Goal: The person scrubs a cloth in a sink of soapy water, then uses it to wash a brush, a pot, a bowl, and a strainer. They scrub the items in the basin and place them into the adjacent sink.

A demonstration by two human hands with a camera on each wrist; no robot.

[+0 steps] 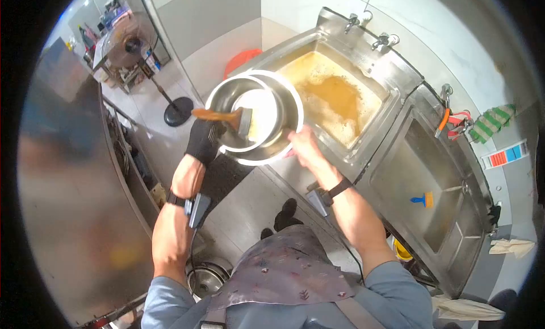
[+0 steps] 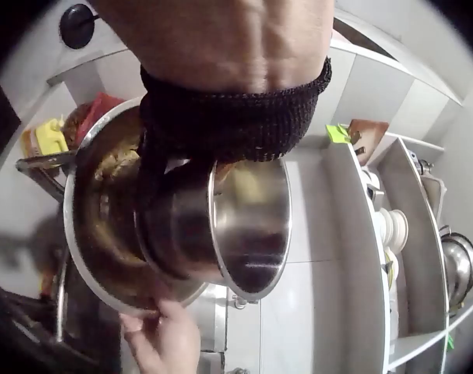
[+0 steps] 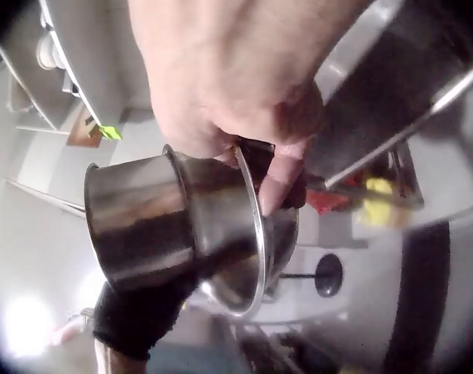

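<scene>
As we go from left to right, a standing fan [image 1: 133, 44] is at ten o'clock, on the floor. Near the centre, toward eleven, our left hand [image 1: 203, 140], in a black glove, has its grip clamped on the small pot [image 1: 227, 96], its fingertips mostly hidden. A wooden-handled brush [image 1: 230, 119] lies over the glove and the pot's rim, bristles over the opening; we cannot tell whether the fingers also hold it. The small pot sits tilted, partly inside the large bowl [image 1: 290, 107], which has a wide, pale rim. Our bare right hand [image 1: 306, 147] has its grip clamped on that rim at the bowl's right side, thumb and fingers on opposite faces. Just beyond, at one o'clock, the first sink [image 1: 340, 150] holds brown, foamy liquid [image 1: 335, 99]. At about four, a blue-handled brush [image 1: 423, 200] lies in the second sink [image 1: 397, 158]. A green striped cloth [image 1: 493, 123] hangs by the wall at two.
</scene>
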